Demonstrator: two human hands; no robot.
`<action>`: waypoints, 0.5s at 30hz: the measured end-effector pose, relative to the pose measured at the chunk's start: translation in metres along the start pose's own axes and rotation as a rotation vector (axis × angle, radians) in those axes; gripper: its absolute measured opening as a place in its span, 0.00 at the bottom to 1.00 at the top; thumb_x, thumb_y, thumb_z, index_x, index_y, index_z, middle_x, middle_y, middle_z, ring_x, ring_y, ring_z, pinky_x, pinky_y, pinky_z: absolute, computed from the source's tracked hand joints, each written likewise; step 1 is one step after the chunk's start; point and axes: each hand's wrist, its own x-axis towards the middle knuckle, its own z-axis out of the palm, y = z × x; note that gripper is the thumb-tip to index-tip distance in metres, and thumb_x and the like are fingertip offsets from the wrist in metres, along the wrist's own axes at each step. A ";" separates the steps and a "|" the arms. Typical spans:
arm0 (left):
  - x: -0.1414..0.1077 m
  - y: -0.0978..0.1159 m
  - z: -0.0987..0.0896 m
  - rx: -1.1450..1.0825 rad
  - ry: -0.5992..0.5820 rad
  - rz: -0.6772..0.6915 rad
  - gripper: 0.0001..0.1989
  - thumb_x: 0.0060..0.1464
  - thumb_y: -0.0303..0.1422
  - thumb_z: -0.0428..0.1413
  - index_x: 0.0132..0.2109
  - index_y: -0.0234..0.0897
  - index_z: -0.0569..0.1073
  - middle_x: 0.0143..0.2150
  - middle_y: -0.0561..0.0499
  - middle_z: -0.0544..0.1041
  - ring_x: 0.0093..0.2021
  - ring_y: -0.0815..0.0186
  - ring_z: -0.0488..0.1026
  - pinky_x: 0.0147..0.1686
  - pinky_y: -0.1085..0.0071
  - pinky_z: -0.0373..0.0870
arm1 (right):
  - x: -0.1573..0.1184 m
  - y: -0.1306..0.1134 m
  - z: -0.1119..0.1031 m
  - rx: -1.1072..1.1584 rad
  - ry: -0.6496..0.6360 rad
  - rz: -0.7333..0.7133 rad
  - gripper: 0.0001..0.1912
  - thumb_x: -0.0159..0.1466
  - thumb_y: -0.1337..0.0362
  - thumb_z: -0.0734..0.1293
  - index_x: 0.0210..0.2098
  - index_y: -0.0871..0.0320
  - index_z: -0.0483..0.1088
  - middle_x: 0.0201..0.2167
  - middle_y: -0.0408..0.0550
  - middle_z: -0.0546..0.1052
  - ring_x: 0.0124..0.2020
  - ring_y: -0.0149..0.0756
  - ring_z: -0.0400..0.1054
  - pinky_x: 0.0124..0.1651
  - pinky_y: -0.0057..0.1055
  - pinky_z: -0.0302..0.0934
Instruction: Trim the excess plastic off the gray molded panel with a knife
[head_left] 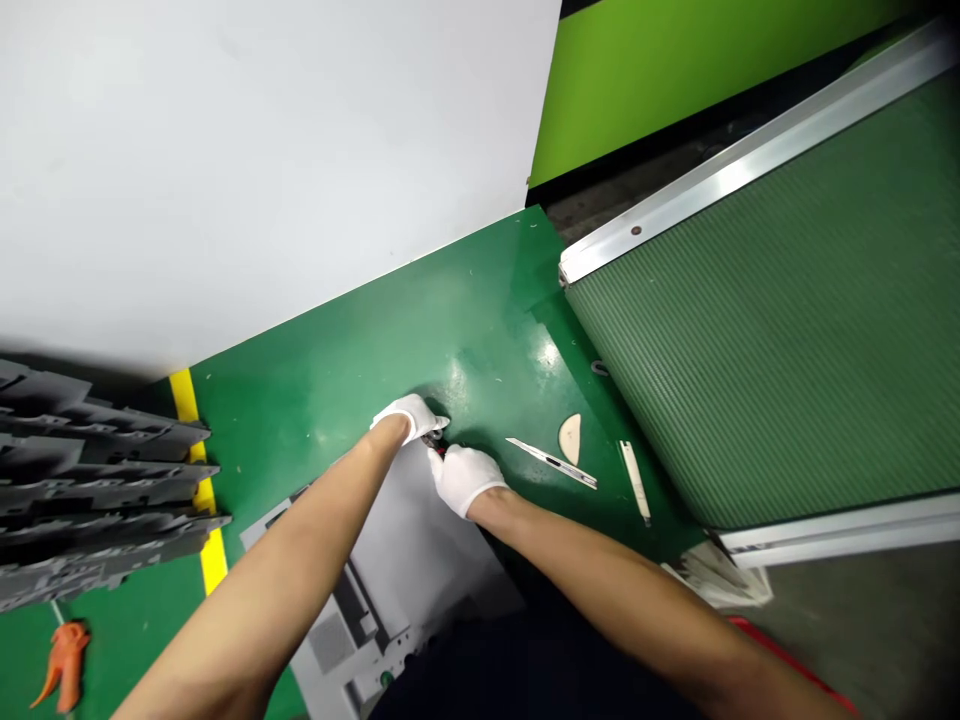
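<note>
Both my hands wear white gloves and meet over the green work surface (pixel 457 340). Between them is a small red and metal tool (pixel 436 442), mostly hidden by the fingers. My left hand (pixel 401 417) pinches its metal end, and my right hand (pixel 461 478) closes around its red part. Beneath my forearms lies a flat grey panel (pixel 412 555) with cut-outs near its lower end. To the right of my right hand lie a steel blade or ruler (pixel 551 462), a cream crescent-shaped piece (pixel 570 438) and a white strip tool (pixel 635 480).
A green ribbed mat in an aluminium frame (pixel 772 300) rises at the right. A stack of grey moulded parts (pixel 90 480) stands at the left, beside yellow floor tape (pixel 199 470). A white panel (pixel 247 150) fills the upper left. An orange object (pixel 66 665) lies at the lower left.
</note>
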 end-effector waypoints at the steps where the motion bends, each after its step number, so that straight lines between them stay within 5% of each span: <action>1: -0.002 0.001 0.001 -0.022 -0.002 0.001 0.27 0.45 0.54 0.62 0.38 0.31 0.81 0.37 0.37 0.78 0.35 0.58 0.74 0.35 0.67 0.64 | 0.002 0.001 0.001 0.001 -0.006 0.002 0.31 0.73 0.49 0.50 0.43 0.67 0.74 0.38 0.63 0.76 0.40 0.57 0.75 0.42 0.51 0.69; 4: -0.013 -0.003 0.003 -0.277 -0.025 0.084 0.21 0.51 0.49 0.60 0.34 0.33 0.80 0.36 0.42 0.79 0.33 0.64 0.72 0.35 0.69 0.64 | 0.008 0.007 0.004 0.034 -0.028 -0.007 0.32 0.73 0.47 0.50 0.42 0.66 0.74 0.38 0.63 0.77 0.42 0.58 0.74 0.44 0.51 0.68; 8: -0.025 -0.025 0.009 -0.721 -0.047 0.445 0.22 0.50 0.49 0.63 0.32 0.29 0.79 0.34 0.43 0.77 0.35 0.66 0.72 0.38 0.72 0.68 | 0.011 0.013 0.005 0.071 -0.022 -0.037 0.32 0.72 0.46 0.50 0.41 0.66 0.73 0.37 0.63 0.77 0.42 0.59 0.74 0.45 0.52 0.68; 15: -0.028 -0.048 0.019 -0.834 0.020 0.651 0.25 0.52 0.51 0.62 0.33 0.28 0.80 0.40 0.44 0.72 0.37 0.70 0.71 0.42 0.73 0.70 | 0.007 0.015 0.004 0.059 -0.024 -0.027 0.32 0.73 0.45 0.50 0.42 0.66 0.73 0.38 0.63 0.77 0.43 0.58 0.75 0.46 0.51 0.68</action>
